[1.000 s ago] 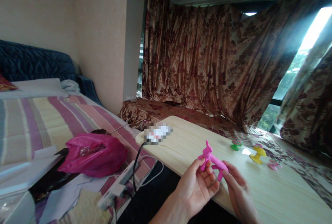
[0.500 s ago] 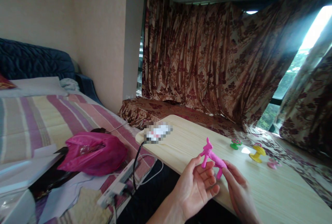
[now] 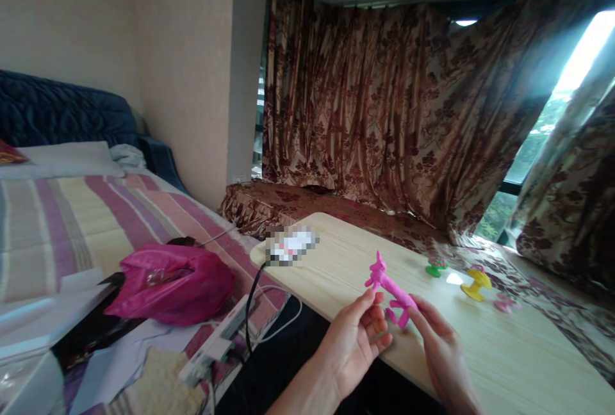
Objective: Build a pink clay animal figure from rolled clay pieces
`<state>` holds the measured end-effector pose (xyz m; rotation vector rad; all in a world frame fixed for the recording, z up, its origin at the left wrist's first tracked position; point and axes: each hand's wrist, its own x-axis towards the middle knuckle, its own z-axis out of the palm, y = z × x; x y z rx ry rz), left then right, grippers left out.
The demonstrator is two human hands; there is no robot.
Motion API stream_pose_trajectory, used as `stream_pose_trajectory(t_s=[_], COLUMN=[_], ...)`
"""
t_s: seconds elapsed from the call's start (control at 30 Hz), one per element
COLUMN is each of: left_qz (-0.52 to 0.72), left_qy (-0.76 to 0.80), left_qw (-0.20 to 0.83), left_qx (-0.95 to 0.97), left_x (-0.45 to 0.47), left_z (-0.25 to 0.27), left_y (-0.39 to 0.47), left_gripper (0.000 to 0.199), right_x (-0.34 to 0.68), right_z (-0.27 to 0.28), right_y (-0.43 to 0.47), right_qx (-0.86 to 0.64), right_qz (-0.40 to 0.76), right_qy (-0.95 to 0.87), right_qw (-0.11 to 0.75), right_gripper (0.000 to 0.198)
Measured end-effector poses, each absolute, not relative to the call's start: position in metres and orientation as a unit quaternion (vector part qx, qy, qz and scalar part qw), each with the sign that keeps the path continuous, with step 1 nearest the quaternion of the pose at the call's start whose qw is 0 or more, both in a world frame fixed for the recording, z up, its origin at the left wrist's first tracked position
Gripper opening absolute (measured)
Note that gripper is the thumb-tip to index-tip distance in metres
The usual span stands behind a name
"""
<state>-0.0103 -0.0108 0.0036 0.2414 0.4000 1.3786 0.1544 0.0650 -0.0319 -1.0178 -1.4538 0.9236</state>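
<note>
Above the near edge of the table is a bright pink animal figure point(image 3: 393, 288) with upright pointed ears and several legs, its head toward the left. Its rear end is pinched between the thumb and fingers of my right hand point(image 3: 439, 341). At the front end, my left hand point(image 3: 350, 341) has its thumb and index fingertip closed at a front leg, the other fingers curled loosely with the palm up. The fingertips partly hide that leg.
On the pale wooden table point(image 3: 336, 255) stand a green piece with a pink-dotted top point(image 3: 436, 266), a yellow piece point(image 3: 476, 283) and a small pink piece point(image 3: 507, 303). A blurred-out white object point(image 3: 292, 244) with a black cable lies far left. A power strip point(image 3: 218, 341) and pink bag point(image 3: 175, 284) rest on the bed.
The pink figure has turned in my hands, so its rear legs now show, and its head has shifted slightly left. My left hand has moved a little left with it.
</note>
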Motion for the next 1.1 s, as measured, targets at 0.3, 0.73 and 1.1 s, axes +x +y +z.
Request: stream_pose_trajectory(t_s=[0.3, 0.73, 1.1], left_qz=[0.574, 0.529, 0.508], left_qy=[0.203, 0.233, 0.224], left_qw=[0.787, 0.814, 0.827], left_qx=[0.099, 0.064, 0.086], left_x=[-0.013, -0.014, -0.013], left_z=[-0.017, -0.031, -0.038], left_y=[-0.021, -0.023, -0.021], left_gripper=[0.020, 0.017, 0.015], right_x=[0.174, 0.176, 0.144], right_z=[-0.004, -0.028, 0.018], right_y=[0.164, 0.211, 0.203], right_qx=[-0.498, -0.486, -0.457], right_qz=[0.220, 0.140, -0.085], right_qy=[-0.670, -0.797, -0.871], right_qw=[0.504, 0.332, 0.158], right_gripper=[0.040, 0.028, 0.027])
